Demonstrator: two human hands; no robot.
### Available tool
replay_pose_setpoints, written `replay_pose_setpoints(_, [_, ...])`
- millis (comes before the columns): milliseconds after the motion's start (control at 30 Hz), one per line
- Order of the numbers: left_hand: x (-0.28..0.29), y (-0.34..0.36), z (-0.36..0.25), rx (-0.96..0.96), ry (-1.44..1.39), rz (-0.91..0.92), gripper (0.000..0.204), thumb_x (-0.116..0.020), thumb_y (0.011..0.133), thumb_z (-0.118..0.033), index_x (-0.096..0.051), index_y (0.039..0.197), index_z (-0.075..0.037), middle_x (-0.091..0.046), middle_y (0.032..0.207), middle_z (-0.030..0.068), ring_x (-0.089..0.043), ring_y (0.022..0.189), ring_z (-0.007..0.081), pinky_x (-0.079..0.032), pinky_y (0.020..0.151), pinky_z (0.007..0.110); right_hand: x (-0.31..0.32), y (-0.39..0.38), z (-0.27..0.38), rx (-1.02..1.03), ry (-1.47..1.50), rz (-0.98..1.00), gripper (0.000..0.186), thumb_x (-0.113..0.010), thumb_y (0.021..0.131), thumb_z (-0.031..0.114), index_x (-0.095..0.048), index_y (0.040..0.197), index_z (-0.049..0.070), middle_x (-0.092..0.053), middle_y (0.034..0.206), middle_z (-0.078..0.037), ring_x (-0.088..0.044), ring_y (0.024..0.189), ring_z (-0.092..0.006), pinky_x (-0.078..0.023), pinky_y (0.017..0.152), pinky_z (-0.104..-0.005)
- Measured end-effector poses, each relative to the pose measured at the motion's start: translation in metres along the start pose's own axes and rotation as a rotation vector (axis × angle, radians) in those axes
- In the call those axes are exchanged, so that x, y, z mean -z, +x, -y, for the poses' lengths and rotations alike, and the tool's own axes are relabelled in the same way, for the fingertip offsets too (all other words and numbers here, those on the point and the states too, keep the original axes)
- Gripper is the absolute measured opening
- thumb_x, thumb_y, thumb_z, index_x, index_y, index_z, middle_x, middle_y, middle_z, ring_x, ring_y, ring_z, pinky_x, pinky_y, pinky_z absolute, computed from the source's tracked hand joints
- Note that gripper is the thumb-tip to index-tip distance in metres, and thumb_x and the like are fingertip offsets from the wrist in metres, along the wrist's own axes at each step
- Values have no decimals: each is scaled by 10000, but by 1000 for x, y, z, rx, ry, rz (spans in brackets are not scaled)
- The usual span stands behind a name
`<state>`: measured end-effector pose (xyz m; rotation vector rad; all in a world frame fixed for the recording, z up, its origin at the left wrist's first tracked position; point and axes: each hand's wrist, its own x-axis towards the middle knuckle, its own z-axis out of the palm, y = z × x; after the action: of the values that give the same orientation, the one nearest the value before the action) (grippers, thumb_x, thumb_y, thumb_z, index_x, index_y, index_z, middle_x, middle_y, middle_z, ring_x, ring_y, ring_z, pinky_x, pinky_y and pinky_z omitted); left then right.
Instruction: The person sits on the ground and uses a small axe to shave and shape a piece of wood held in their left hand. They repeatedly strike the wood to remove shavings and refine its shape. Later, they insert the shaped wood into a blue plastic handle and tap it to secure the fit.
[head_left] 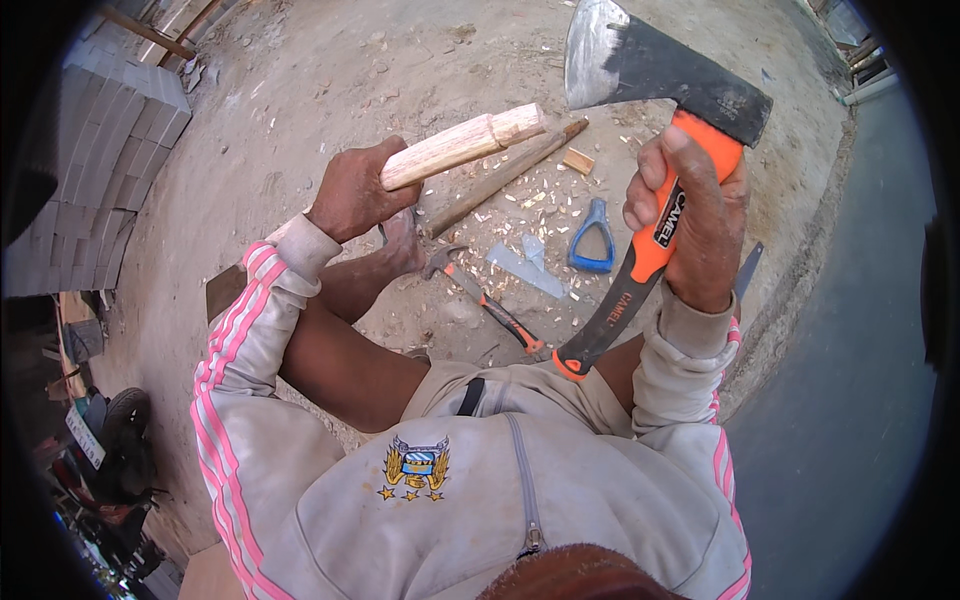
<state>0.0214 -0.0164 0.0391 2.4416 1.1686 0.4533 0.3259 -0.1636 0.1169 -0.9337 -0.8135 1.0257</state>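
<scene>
My left hand (358, 188) is closed around a pale wooden stick (440, 150), whose far end is cut down to a narrower stub. In my right hand (702, 215) is a hatchet (650, 250) with an orange and black handle, gripped just below the head. Its dark blade, bright at the edge, is raised at the top right, apart from the stick. On the ground between my legs lie a claw hammer (490, 305), a blue D-shaped handle (592, 243) and a clear flat plastic piece (527, 270). A longer brown pole (505, 180) rests beyond them.
Wood chips and a small wood block (578, 161) are scattered over the dirt ground (380, 70). Grey blocks (110, 150) are stacked at the far left, with a motorcycle (105, 450) at the lower left. A smooth grey slab (840, 350) runs along the right. Beside my right wrist a saw-like blade (748, 268) shows partly.
</scene>
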Motion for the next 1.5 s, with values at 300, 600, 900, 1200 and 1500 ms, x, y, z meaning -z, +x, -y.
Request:
replay_pose_setpoints(300, [2,0,4,21,7,26,327,-771,799,-286,-670,1037,-87,-713,786,168,-710,719,367,-555,664,445,-8,0,-6,11,18,-10,117,-644,990,117,-576,1032,32,-610,726,-57,-573,510,-122,-470,457,-260])
replay_pose_setpoints(600, [0,-3,6,11,9,26,302,-761,808,-279,-664,1019,-86,-712,788,168,-708,733,367,-552,666,450,-3,3,-8,-29,22,-9,110,-638,983,104,-563,1039,47,-601,715,-44,-573,512,-118,-473,449,-259])
replay_pose_setpoints(900, [-2,-4,9,29,17,28,307,-764,802,-263,-664,1032,-84,-717,793,170,-714,734,364,-555,677,445,3,3,-12,-76,-40,74,127,-623,1014,167,-550,1073,82,-577,745,-29,-569,533,-106,-478,470,-263])
replay_pose_setpoints(1200, [-3,-5,5,40,36,36,309,-767,800,-276,-657,1018,-87,-716,788,163,-714,734,364,-552,667,447,-8,2,-17,-84,-22,24,117,-636,979,106,-562,1019,25,-590,696,-49,-561,503,-119,-457,447,-259])
replay_pose_setpoints(1500, [-8,-7,13,24,69,19,313,-762,803,-281,-662,1036,-98,-720,800,163,-711,750,372,-551,676,461,-8,5,-20,-150,-126,76,163,-653,996,171,-561,1082,68,-590,742,-38,-566,532,-114,-471,467,-251])
